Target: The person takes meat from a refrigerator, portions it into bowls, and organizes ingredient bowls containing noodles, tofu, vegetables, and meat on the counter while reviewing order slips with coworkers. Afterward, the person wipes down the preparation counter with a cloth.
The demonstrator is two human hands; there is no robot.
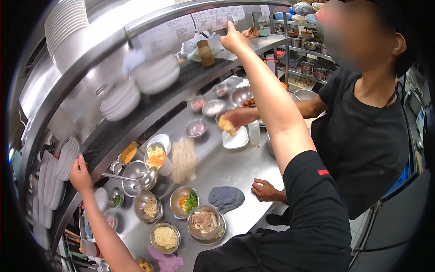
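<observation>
My right hand (234, 38) is raised to the upper rail, its index finger stretched out against one of the paper tickets (218, 18) hanging there; the other fingers are curled in with nothing visible in them. On the left, my left hand (81, 174) rests at the edge of the metal shelf (97, 165), beside a stack of white plates (69, 158). Its thumb points up and its fingers are partly hidden, curled towards the shelf edge. Below it, a ladle (147, 179) lies in a steel bowl (131, 171).
A co-worker in black (362, 122) stands at the right, one hand holding yellowish food (226, 125) over a white dish (235, 138). Steel bowls of ingredients, dry noodles (184, 159), a grey cloth (226, 198) and a pink cloth (167, 259) lie on the counter (217, 165).
</observation>
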